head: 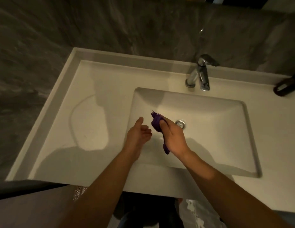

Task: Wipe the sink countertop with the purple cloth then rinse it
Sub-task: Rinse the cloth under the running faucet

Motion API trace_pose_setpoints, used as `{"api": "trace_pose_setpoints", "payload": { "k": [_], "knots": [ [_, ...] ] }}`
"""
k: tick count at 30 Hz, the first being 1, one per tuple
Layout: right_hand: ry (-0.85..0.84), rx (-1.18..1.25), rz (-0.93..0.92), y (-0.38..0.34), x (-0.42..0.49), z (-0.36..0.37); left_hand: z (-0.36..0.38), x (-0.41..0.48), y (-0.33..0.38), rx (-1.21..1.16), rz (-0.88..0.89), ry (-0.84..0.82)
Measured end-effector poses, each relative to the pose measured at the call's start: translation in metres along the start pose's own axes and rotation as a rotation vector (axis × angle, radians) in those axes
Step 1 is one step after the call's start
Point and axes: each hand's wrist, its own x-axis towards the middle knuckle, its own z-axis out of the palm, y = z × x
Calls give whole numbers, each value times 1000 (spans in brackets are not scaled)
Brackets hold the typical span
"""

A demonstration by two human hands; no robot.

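Observation:
My right hand (172, 137) is closed around the bunched purple cloth (156, 123) above the left part of the white sink basin (209, 112). One end of the cloth sticks out above my thumb, the other hangs below my palm. My left hand (140, 132) hovers just left of the cloth over the basin's left rim, palm turned inward, fingers loosely curled and holding nothing. The white countertop (87, 112) spreads to the left of the basin. No water runs from the chrome faucet (201, 73).
The drain (180, 123) sits just right of my right hand. A dark bottle (286, 86) lies at the countertop's far right edge. A grey stone wall backs the counter. The counter's front edge is below my forearms.

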Motion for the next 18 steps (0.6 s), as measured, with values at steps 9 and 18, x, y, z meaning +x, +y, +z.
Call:
{"api": "trace_pose_setpoints", "payload": {
  "k": [9, 18],
  "knots": [
    [-366, -678, -279, 55, -16, -99, 103, 2, -37, -467, -231, -472],
    [25, -363, -309, 45, 36, -206, 155, 23, -59, -521, -136, -390]
  ]
}}
